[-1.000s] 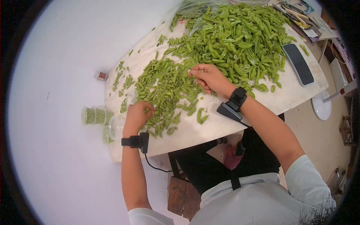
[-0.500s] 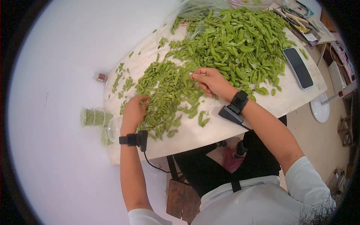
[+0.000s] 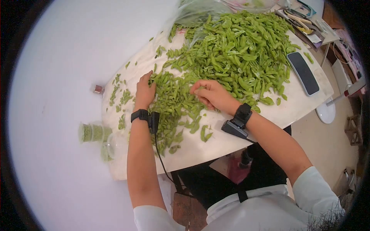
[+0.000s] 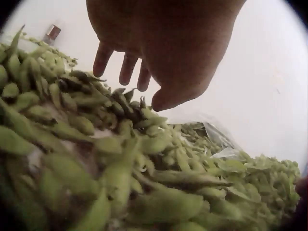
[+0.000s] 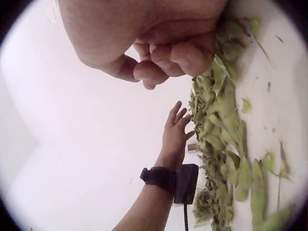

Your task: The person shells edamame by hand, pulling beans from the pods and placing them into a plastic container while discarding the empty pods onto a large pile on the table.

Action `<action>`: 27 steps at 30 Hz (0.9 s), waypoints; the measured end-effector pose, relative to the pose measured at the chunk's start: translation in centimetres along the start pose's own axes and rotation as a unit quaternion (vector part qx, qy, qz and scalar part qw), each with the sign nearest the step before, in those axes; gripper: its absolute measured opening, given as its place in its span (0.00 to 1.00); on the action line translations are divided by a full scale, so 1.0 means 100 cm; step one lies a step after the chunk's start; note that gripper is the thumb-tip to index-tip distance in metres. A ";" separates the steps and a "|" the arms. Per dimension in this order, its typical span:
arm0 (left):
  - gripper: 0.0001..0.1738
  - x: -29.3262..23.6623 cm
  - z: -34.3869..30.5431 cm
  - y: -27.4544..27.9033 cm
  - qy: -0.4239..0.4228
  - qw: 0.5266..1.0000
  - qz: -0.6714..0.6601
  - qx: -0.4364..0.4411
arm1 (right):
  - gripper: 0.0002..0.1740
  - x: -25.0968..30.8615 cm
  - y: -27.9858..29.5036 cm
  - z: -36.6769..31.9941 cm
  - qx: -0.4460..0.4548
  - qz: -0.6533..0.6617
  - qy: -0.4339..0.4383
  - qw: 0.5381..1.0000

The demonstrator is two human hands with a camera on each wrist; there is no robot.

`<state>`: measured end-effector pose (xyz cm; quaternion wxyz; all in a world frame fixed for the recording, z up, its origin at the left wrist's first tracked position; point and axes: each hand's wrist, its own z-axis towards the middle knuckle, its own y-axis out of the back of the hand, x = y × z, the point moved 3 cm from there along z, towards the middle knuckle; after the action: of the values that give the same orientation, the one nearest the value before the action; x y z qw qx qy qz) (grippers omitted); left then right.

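Observation:
Over the far left edge of the smaller heap of green bean pods [image 3: 173,90], my left hand [image 3: 145,90] reaches with fingers extended and spread. In the left wrist view its fingertips [image 4: 127,72] point down right at the darker pods [image 4: 130,103], with nothing gripped. My right hand [image 3: 212,94] hovers above the right side of this heap, thumb close to the index finger. The right wrist view shows its fingers [image 5: 183,57] curled toward the palm, and no pod shows between them. Beyond it rises the large pile of plumper green pods [image 3: 246,50].
Clear tubs of shelled beans [image 3: 90,133] stand at the table's left edge, by an upright clear container [image 3: 115,144]. A phone [image 3: 303,73] lies at the right. Clear plastic [image 3: 200,13] lies behind the large pile. Tools and papers [image 3: 304,25] sit at the far right.
My left hand has moved from the near left side of the smaller heap up to its far left edge, fingers now straighter. The right hand stays nearly in place.

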<state>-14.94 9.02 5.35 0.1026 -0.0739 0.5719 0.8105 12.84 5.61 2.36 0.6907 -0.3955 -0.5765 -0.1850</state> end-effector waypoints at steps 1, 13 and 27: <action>0.24 0.003 0.001 -0.008 0.004 1.000 0.003 0.016 | 0.08 -0.001 0.001 0.002 0.004 0.000 0.003 1.000; 0.16 -0.040 -0.049 0.044 -0.004 0.981 -0.037 0.188 | 0.08 0.001 0.000 -0.001 -0.011 -0.022 0.000 1.000; 0.10 -0.055 -0.077 0.047 0.011 0.997 -0.053 0.055 | 0.08 0.002 -0.001 -0.003 -0.005 -0.023 -0.004 1.000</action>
<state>-10.80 -0.21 8.30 0.1430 -0.1068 0.6116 0.7708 13.02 5.38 2.62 0.6819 -0.3862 -0.5875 -0.2019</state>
